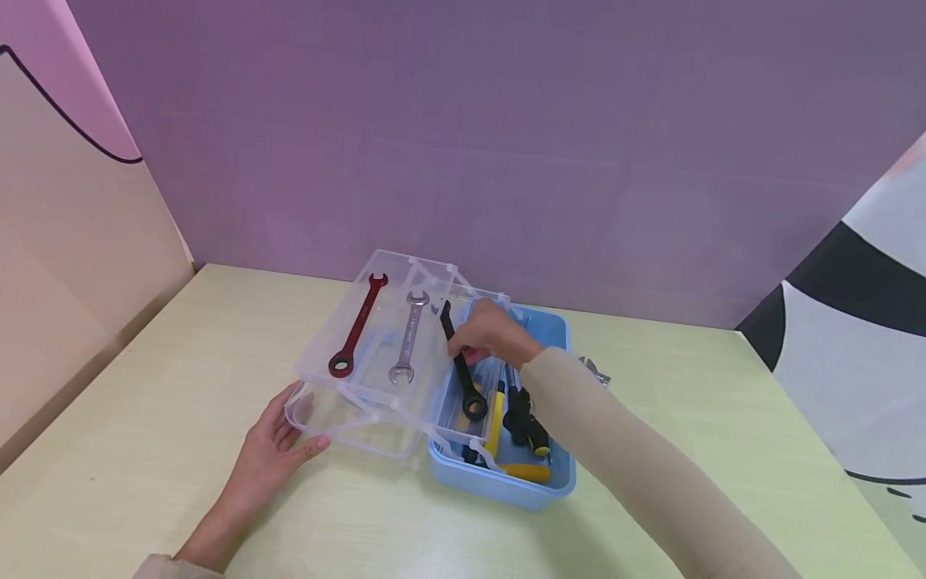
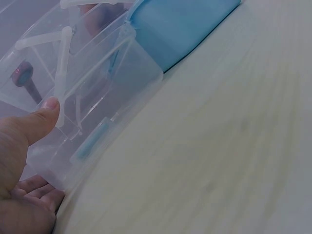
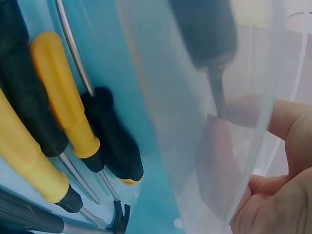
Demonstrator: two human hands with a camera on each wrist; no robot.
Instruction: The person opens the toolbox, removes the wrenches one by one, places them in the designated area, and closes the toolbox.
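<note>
Pinching the black wrench (image 1: 459, 366) near its middle, the right hand (image 1: 490, 334) holds it over the lower clear tray (image 1: 454, 402), which hangs above the open blue toolbox (image 1: 538, 490). The fingers curl round the shaft; the ring end points toward the person. The left hand (image 1: 278, 438) lies with fingers spread under the near corner of the clear trays, thumb (image 2: 41, 119) pressed against the front wall (in the left wrist view the thumb tip sits right on the plastic edge).

In the upper clear tray (image 1: 318, 350) lie a red wrench (image 1: 358, 328) and a silver wrench (image 1: 407, 338), side by side and apart. Inside the toolbox are screwdrivers with yellow handles (image 3: 66, 102) and black handles (image 3: 114, 141), packed close together.

The toolbox stands on a pale yellow-green table (image 1: 181, 362) with a faint wood grain. Behind the table rises a plain purple wall (image 1: 506, 121). To the left stands a beige panel (image 1: 65, 241) with a dark curved line and pink above it; to the right, a white panel (image 1: 868, 322) with broad black bands.

A small metal thing (image 1: 596, 374) shows behind the right forearm, mostly hidden, so I cannot tell what it is. The right wrist view is blurred by the tray wall, and the wrench appears there only as a dark shape. The far wall of the toolbox is partly covered by the right hand, and the screwdriver tips are cut off at the picture edge.
</note>
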